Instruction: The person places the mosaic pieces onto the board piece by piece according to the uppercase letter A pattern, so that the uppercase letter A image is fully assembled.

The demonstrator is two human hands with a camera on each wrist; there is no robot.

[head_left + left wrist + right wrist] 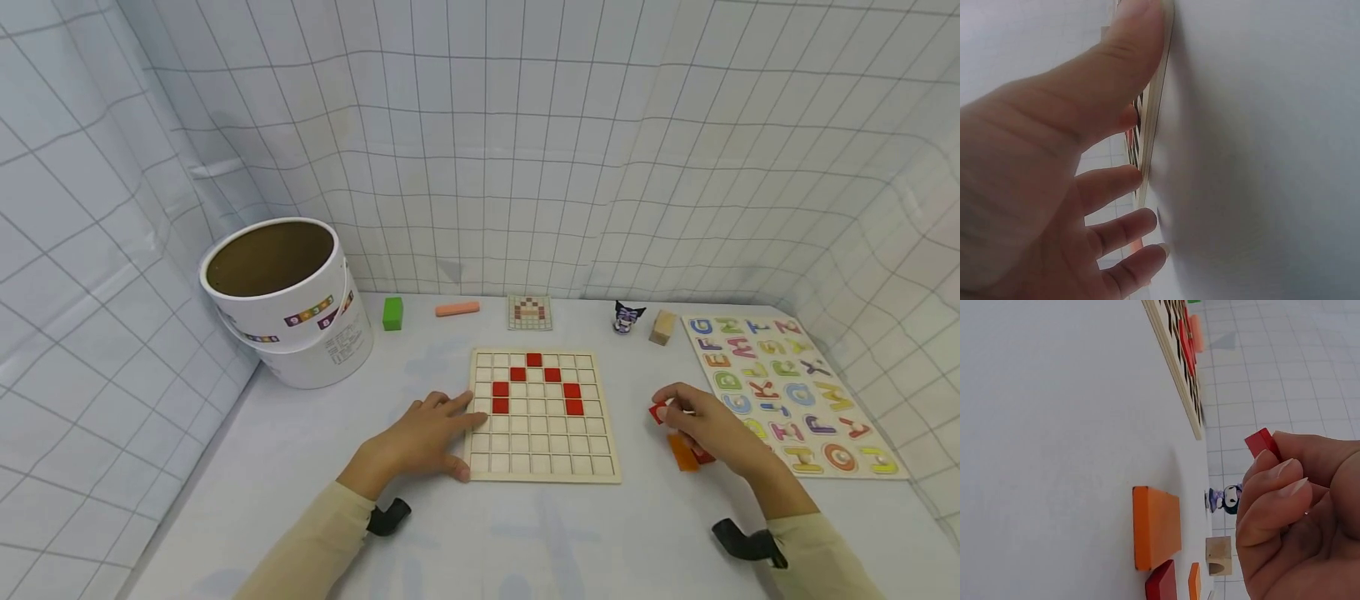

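A wooden grid board (542, 477) lies on the table, with several red square tiles (552, 375) set in its cells in a peaked shape. At the board's left edge my left hand (420, 437) rests, its fingers spread and its thumb touching the lower left side. Off to the right, my right hand (708, 429) pinches a small red tile (1261, 442) between thumb and fingers, raised over the table. Orange tiles (1161, 528) and a red tile (1162, 582) lie loose beneath that hand, partly hidden by it in the head view.
A white bucket (318, 367) stands back left. Along the back lie a green block (392, 314), a salmon stick (457, 309), a small pattern card (529, 312), a purple-black figurine (627, 318) and a wooden block (662, 327). An alphabet board (795, 396) lies at right.
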